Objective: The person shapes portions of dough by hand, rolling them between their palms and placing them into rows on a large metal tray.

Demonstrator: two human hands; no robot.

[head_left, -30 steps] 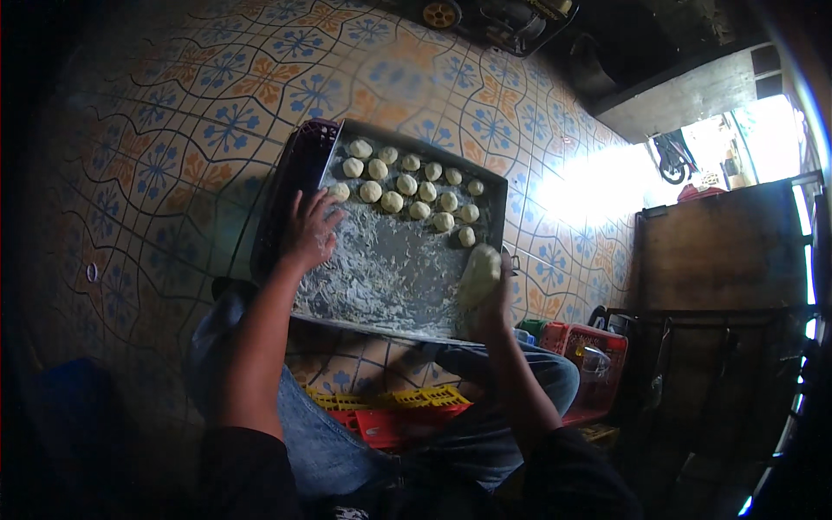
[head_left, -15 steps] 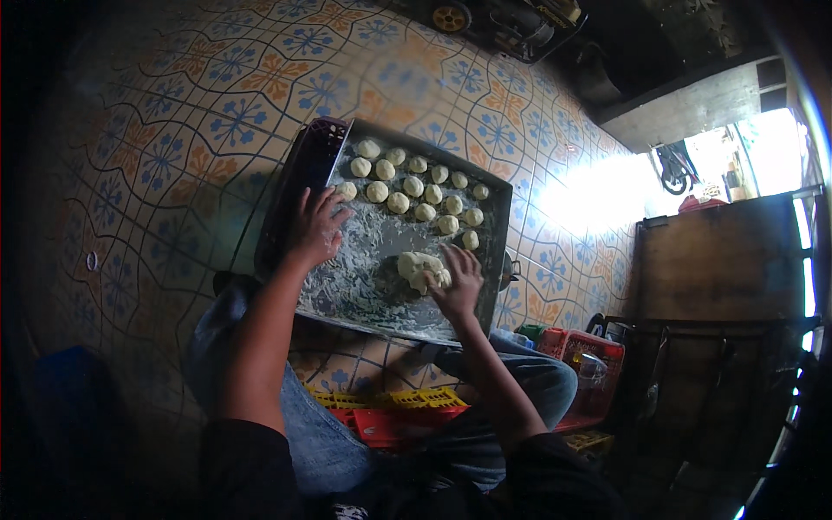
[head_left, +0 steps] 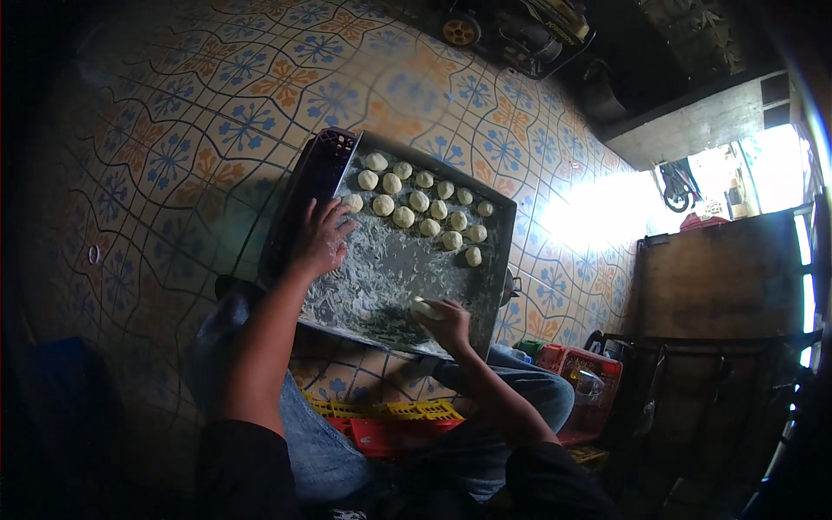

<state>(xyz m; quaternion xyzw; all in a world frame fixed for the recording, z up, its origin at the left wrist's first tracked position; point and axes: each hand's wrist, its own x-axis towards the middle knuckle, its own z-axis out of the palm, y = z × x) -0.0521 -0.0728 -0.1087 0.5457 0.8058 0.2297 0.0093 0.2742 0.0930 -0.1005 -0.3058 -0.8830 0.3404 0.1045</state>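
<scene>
A floury metal tray rests tilted over my legs, on a dark purple plastic crate. Several pale dough balls sit in rows over its upper part; the lower part is smeared with flour. My left hand lies on the tray's left side with fingers spread, close to the leftmost dough ball. Lower right inside the tray, my right hand is closed on a lump of dough, mostly hidden by my fingers and slightly blurred.
Patterned floor tiles surround the tray. A wheeled machine stands at the back, a wooden board over dark metal framing at the right. A red crate is beside my right knee, yellow and red plastic pieces lie below the tray.
My right hand has moved from the tray's right edge leftward and down into the floured area, its fingers closing over the dough. My left hand keeps its place on the tray.
</scene>
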